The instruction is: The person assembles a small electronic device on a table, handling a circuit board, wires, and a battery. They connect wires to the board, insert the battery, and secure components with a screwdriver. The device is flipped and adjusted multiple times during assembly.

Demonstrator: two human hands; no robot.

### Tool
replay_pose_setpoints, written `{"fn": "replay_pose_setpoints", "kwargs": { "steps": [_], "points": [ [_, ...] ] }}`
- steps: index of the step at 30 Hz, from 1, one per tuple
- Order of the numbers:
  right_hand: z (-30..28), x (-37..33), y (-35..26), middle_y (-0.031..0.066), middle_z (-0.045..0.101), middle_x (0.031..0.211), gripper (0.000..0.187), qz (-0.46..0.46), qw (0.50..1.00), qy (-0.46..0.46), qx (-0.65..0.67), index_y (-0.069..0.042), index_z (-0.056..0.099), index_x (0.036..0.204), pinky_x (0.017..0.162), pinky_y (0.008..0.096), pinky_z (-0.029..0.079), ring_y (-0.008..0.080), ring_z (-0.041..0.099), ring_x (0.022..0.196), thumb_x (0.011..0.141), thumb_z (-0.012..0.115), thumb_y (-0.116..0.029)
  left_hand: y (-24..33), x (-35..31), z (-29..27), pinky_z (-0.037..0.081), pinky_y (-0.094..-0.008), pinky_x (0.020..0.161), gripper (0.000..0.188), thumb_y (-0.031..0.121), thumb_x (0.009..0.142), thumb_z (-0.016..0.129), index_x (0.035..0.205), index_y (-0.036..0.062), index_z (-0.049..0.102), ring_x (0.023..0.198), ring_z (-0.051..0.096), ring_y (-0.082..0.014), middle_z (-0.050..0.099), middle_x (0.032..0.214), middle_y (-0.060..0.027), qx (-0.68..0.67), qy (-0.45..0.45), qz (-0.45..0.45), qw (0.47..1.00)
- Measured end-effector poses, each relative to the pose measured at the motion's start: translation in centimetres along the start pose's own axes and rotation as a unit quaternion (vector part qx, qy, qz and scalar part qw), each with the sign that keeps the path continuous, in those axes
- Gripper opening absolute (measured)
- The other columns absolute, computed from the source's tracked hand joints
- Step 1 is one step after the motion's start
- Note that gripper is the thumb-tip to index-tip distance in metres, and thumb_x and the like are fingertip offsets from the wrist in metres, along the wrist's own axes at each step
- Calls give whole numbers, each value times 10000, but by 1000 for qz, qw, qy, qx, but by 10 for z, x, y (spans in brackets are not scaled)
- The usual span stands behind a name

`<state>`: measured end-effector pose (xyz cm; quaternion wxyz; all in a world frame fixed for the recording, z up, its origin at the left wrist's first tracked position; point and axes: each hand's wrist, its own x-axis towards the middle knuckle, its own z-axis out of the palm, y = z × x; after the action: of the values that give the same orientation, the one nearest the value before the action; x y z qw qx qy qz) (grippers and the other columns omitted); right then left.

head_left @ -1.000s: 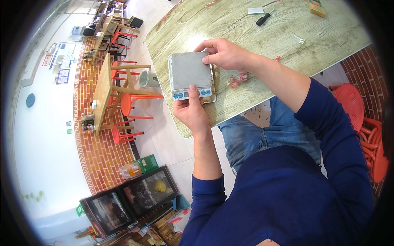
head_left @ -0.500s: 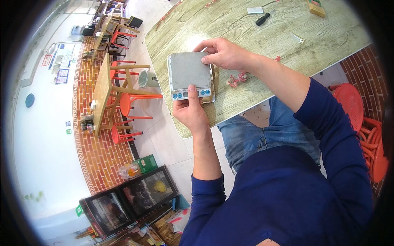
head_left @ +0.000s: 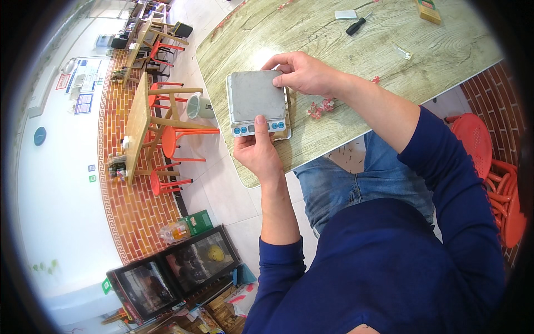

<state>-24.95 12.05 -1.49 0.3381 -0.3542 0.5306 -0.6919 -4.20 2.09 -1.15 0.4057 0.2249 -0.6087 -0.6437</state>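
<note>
A small digital scale (head_left: pixel 257 96) with a square grey plate, blue buttons and a little display is held between my two hands at the table's left end. My left hand (head_left: pixel 260 153) grips its front edge, thumb on top over the display and fingers underneath. At the plate's upper right edge, my right hand (head_left: pixel 303 72) has its thumb on the top, with the index finger reaching round the far corner. Something brown and flat shows under the scale's right edge; what it is I cannot make out.
On the wood-patterned table (head_left: pixel 345 111) lie a black-handled screwdriver (head_left: pixel 356 26), a pale flat piece (head_left: pixel 345 14), a small yellow box (head_left: pixel 428 11) and a small clear packet (head_left: pixel 403 52). Red stools (head_left: pixel 177 143) and wooden tables stand left; more red stools (head_left: pixel 473 139) are at right.
</note>
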Motion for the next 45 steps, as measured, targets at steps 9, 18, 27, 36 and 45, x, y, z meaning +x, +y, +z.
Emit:
{"fn": "replay_pose_setpoints", "kwargs": {
  "steps": [9,18,27,36,45],
  "points": [
    [0,-1,-2,79,812,1159,441,5,1000,-3,0,8,710,1519,979,316,587,122,727,1079,1078,710,0,-1,-1,0,692,-368,905,279,90,1105,851,1309,-77,760,1077,805,-199,824,1248,-154,8,5,2,1000],
    [1,-2,-4,73,807,1132,443,4,1000,2,-9,6,711,1518,962,315,584,119,725,1056,1075,708,3,-2,-1,2,677,-356,937,257,69,1110,839,1304,-79,763,1092,801,-198,825,1252,-153,1,3,15,1000],
    [-2,0,0,163,827,1265,469,3,1000,-7,-2,5,719,1528,985,380,594,199,747,1140,1061,722,-31,0,-2,3,694,-335,881,260,99,1116,840,1317,-50,768,1026,804,-167,836,1211,-125,11,3,22,1000],
    [-1,1,3,80,815,1162,455,2,1000,2,-6,-13,734,1501,989,324,593,140,738,1079,1047,728,-5,-3,-2,2,679,-331,868,246,91,1110,846,1301,-46,774,1012,797,-161,837,1196,-118,13,8,28,1000],
    [-7,-5,-8,60,795,1065,339,-35,968,77,-236,-65,861,1332,888,348,592,173,733,985,1009,760,-91,2,-6,11,587,-297,752,157,82,1020,932,1062,2,803,839,728,-102,821,996,-38,170,2,139,976]
  ]
}}
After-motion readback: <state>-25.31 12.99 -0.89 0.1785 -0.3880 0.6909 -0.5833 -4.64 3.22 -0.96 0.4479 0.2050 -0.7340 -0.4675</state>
